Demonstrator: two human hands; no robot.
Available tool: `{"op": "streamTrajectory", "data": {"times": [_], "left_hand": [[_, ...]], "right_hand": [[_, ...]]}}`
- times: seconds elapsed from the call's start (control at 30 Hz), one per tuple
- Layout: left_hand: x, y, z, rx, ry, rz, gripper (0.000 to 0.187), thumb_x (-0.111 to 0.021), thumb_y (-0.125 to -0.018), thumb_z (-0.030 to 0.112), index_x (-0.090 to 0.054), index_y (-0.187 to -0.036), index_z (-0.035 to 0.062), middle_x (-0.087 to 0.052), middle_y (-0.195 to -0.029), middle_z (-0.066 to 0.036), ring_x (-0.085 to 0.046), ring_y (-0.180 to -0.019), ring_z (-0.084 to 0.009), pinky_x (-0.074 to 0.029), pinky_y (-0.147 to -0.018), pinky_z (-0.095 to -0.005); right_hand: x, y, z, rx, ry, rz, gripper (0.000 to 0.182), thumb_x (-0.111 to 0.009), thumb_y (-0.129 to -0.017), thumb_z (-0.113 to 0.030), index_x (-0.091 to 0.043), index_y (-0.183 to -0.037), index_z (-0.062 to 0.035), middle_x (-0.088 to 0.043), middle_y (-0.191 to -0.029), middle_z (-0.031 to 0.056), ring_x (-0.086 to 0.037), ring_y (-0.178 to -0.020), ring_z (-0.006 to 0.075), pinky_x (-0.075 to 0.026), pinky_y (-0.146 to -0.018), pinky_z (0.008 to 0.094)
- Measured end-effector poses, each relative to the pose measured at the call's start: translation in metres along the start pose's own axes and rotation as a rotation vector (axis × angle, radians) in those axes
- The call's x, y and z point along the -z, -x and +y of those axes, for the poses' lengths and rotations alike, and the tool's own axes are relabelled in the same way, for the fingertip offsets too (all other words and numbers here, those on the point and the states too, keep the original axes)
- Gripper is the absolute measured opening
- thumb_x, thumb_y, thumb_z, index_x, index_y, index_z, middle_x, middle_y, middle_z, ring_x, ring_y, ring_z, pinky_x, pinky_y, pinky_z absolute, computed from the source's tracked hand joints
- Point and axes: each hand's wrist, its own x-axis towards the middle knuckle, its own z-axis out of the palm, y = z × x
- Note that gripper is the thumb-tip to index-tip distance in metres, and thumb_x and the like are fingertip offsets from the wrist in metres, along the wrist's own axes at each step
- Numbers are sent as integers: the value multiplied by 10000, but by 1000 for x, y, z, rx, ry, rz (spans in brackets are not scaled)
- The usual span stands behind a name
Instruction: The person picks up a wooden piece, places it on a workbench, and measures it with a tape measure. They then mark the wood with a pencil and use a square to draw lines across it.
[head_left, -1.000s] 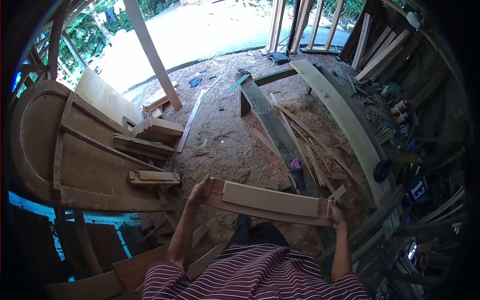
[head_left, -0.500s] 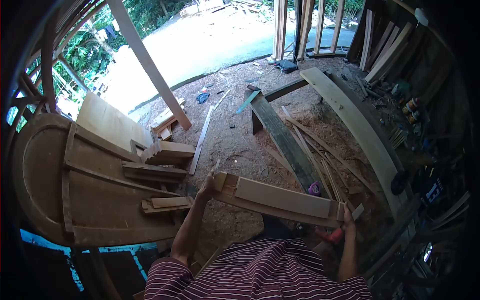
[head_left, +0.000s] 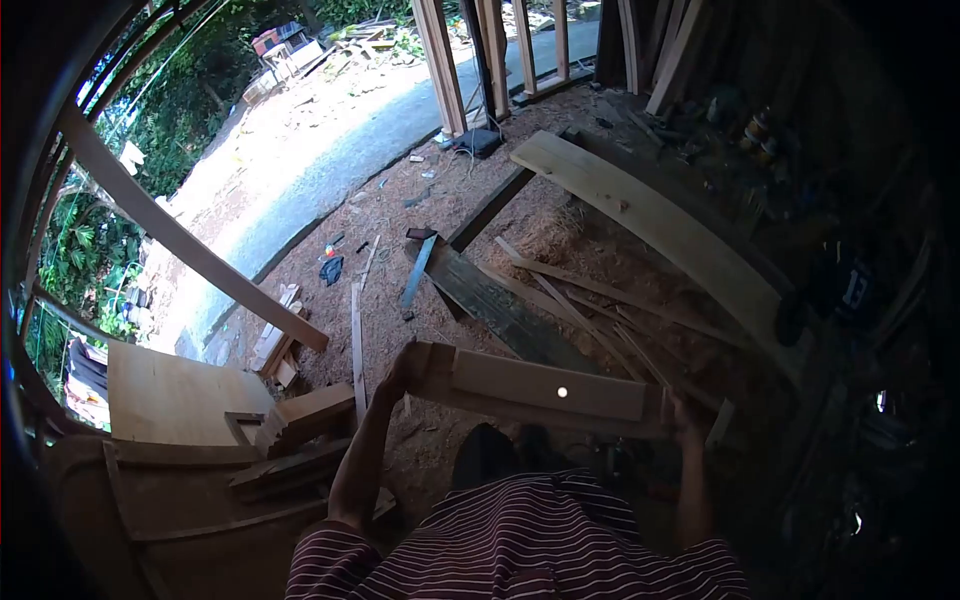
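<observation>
In front of my body I hold a long wooden board [head_left: 540, 385] with a raised rectangular panel on its upper face. My left hand [head_left: 403, 370] is closed around the board's left end. At the opposite end, my right hand [head_left: 687, 418] grips the edge. Both hands are in shadow, so single fingers are hard to make out. Beyond the board, partly covered by it, lies a dark weathered plank [head_left: 500, 305]. A try square [head_left: 418, 272] rests at the far end of that plank.
On the right runs a long pale plank [head_left: 650, 215]. Thin wood strips [head_left: 590, 305] lie on the shavings-covered ground. To my left are a large framed wooden panel [head_left: 190, 490], stacked wood blocks [head_left: 310, 405] and a leaning post [head_left: 190, 250]. A black case [head_left: 478, 143] sits farther off.
My view has turned, so the surroundings sit differently in the frame and look darker. Both hands still hold the board. The purple tape measure seen earlier on the weathered plank no longer shows.
</observation>
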Motion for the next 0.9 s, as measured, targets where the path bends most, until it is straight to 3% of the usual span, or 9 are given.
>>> {"op": "streamTrajectory", "data": {"times": [0.1,0.2,0.3,0.37,0.4,0.57,0.8,0.83,0.9], "left_hand": [[-14,-1,49,-95,-196,-298,461,-492,-932,427,-577,-1160,35,-613,-1017,-53,-567,-909,-136,-452,-825,-274],[-19,-49,64,-118,-488,-427,448,-477,-944,404,-568,-1172,29,-621,-1064,-70,-569,-973,-135,-446,-867,-279],[-25,-97,82,220,-281,-636,468,-516,-938,328,-488,-1283,13,-602,-1111,-66,-573,-1005,-163,-452,-894,-313],[-21,-145,76,-62,-413,-751,469,-532,-926,339,-499,-1264,16,-607,-1092,-69,-587,-969,-165,-478,-843,-318],[-21,-160,79,99,-287,-789,465,-554,-908,340,-513,-1241,18,-617,-1055,-80,-606,-910,-172,-503,-769,-315],[-16,-236,65,296,-86,-679,410,-606,-852,278,-565,-1169,22,-633,-912,-83,-625,-724,-185,-515,-597,-303],[-4,-301,63,381,-321,-572,355,-631,-809,289,-601,-1064,45,-585,-919,-65,-574,-668,-170,-499,-575,-292],[9,-307,52,-70,-507,-757,394,-640,-779,309,-583,-1075,54,-573,-949,-69,-567,-670,-170,-499,-578,-297],[2,-325,50,199,-363,-634,413,-633,-778,309,-570,-1097,54,-574,-947,-72,-571,-679,-174,-500,-585,-298]], "right_hand": [[20,-57,69,-132,-104,-186,498,-508,-904,-368,-460,-1299,-68,-541,-1208,95,-523,-1117,221,-462,-918,377],[16,-67,110,-120,-45,-46,594,-480,-923,-409,-356,-1378,-48,-439,-1326,135,-472,-1168,253,-397,-984,392],[5,-42,130,-205,-37,30,570,-491,-914,-381,-377,-1374,-63,-461,-1309,130,-457,-1179,243,-391,-980,379],[-38,-27,100,-265,60,141,538,-492,-909,-362,-418,-1349,-61,-497,-1274,124,-480,-1149,225,-395,-958,357],[-50,-36,106,-267,48,149,538,-492,-909,-362,-418,-1349,-61,-497,-1274,124,-480,-1149,225,-395,-958,357],[-58,-52,203,-335,-70,207,604,-467,-895,-512,-483,-1304,-68,-515,-1271,116,-508,-1119,237,-422,-924,391],[-129,-52,171,-546,-137,306,614,-536,-845,-522,-505,-1259,-70,-536,-1184,111,-517,-1072,249,-464,-851,429],[-133,-57,176,-544,-152,291,616,-550,-839,-520,-500,-1259,-72,-537,-1173,110,-523,-1060,252,-470,-844,434],[-135,-80,194,-567,-170,311,621,-552,-840,-521,-489,-1270,-78,-532,-1181,115,-524,-1060,256,-469,-852,437]]}}
